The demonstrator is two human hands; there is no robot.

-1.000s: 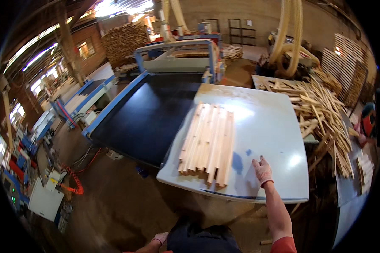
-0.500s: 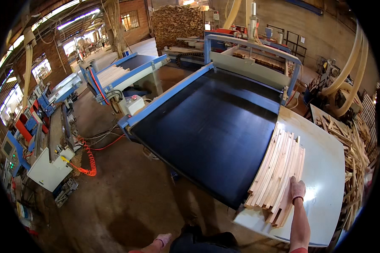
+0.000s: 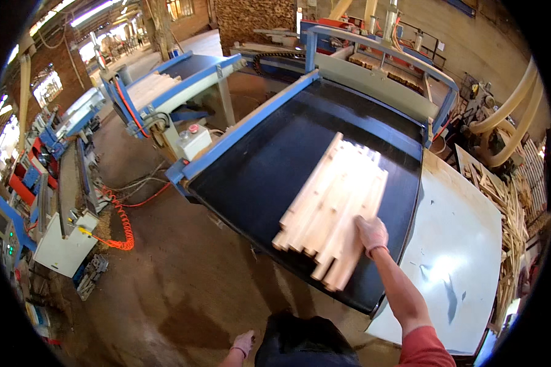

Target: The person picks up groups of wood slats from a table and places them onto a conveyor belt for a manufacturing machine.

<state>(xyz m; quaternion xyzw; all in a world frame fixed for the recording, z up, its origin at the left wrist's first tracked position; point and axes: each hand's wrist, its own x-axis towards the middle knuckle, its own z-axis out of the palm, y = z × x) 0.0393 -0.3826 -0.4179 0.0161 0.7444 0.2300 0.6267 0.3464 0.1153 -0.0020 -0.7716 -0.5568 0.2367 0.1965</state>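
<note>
A layer of pale wooden strips [image 3: 333, 205] lies side by side on the black conveyor belt [image 3: 251, 174], slightly blurred, with uneven near ends. My right hand [image 3: 371, 233], in a light knitted glove, is closed against the right edge of the strips near their closer end. Its thumb shows, while its other fingers are partly hidden. At the lower edge, left of my dark-clothed lap, my left hand [image 3: 243, 342] hangs free in a similar glove. Its fingers look loosely extended, and it touches none of the wood.
A pale side table [image 3: 456, 244] adjoins the belt's right side. Beyond it lies a heap of scrap sticks [image 3: 513, 226]. A blue frame [image 3: 379, 44] spans the belt's far end. A control box with a red button [image 3: 193, 139] stands left, near a coiled orange hose [image 3: 125, 229].
The strips have moved left from the pale table onto the black belt, with my right hand at their edge. My left hand stays low, and the view has shifted slightly.
</note>
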